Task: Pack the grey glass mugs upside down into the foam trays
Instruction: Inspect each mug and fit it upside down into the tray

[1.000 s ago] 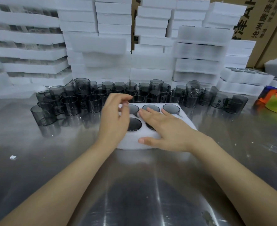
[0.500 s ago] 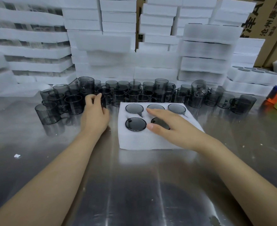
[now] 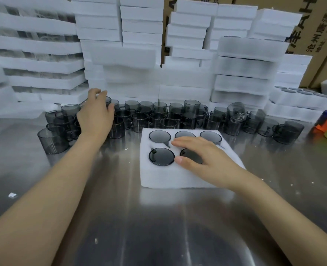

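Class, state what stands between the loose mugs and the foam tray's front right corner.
The right hand lies flat on the foam tray, covering that corner. Nothing else visible blocks the path from the loose mugs.

Head view — forward and down, close

Bright, cool, even light from overhead. The steel tabletop point(image 3: 120, 217) throws broad soft glare in pale streaks toward its near edge, with a darker, blurred patch at the middle of that edge. The foam stacks point(image 3: 243, 68) along the far edge are nearly blown out, with surface detail mostly lost. The grey mugs point(image 3: 155, 120) read dark and leave dim reflections on the metal in front of them. Shadows are weak and soft-edged. Wide-angle bowing: stacks at the far left corner lean and smear. Overall focus is slightly soft.
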A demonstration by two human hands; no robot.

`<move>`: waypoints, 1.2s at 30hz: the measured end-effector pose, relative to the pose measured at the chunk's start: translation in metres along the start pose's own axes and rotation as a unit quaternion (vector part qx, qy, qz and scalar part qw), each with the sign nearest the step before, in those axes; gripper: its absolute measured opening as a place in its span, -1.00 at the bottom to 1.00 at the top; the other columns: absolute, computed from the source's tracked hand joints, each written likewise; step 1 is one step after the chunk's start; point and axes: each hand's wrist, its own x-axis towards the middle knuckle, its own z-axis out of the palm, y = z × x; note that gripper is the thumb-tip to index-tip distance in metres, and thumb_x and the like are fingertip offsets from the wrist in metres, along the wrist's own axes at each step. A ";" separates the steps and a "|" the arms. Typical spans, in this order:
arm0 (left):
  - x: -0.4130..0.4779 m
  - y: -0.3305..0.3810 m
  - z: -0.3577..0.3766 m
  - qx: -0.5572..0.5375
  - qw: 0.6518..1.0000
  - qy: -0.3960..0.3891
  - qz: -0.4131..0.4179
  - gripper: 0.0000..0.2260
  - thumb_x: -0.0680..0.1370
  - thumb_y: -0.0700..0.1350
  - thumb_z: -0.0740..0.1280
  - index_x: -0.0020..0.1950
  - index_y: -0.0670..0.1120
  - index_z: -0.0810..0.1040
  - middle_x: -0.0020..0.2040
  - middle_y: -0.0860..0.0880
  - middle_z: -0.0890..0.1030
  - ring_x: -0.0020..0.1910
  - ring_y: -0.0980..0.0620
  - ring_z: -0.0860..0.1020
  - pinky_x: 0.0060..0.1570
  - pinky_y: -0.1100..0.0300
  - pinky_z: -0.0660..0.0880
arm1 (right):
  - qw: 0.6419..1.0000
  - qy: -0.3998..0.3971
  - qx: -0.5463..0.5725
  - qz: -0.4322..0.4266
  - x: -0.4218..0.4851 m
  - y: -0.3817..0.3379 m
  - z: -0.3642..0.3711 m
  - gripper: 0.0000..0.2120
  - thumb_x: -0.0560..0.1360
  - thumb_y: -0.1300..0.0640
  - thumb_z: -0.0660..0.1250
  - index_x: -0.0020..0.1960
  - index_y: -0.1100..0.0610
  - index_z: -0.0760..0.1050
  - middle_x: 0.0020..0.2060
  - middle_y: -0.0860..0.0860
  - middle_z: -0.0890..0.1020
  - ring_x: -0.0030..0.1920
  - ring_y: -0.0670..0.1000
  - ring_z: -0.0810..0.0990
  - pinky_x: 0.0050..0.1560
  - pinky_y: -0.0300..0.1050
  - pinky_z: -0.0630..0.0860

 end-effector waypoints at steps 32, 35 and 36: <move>-0.113 0.112 -0.047 -0.244 0.936 -0.031 0.252 -0.56 0.45 0.05 0.41 0.29 0.14 0.39 0.18 0.21 0.42 -0.16 0.25 0.47 -0.34 0.20 0.50 | 0.958 0.240 0.153 -0.020 -0.004 -0.002 0.001 -0.38 0.33 0.27 0.49 0.34 0.08 0.39 0.25 -0.09 0.50 0.26 -0.10 0.46 0.29 -0.16 0.38; -0.110 0.106 -0.042 -0.281 0.932 -0.125 0.190 -0.36 0.38 0.28 0.34 0.43 0.17 0.32 0.16 0.32 0.44 -0.10 0.29 0.48 -0.21 0.19 0.50 | 0.954 0.259 0.151 -0.020 -0.004 0.000 0.004 -0.33 0.31 0.25 0.52 0.35 0.03 0.37 0.23 -0.14 0.49 0.27 -0.12 0.44 0.29 -0.22 0.36; -0.109 0.104 -0.040 -0.289 0.928 -0.149 0.184 -0.36 0.36 0.33 0.28 0.41 0.15 0.38 0.09 0.33 0.48 -0.11 0.32 0.49 -0.18 0.18 0.48 | 0.953 0.259 0.157 -0.019 -0.003 0.000 0.004 -0.31 0.30 0.24 0.53 0.35 -0.01 0.35 0.24 -0.16 0.49 0.28 -0.14 0.43 0.28 -0.24 0.36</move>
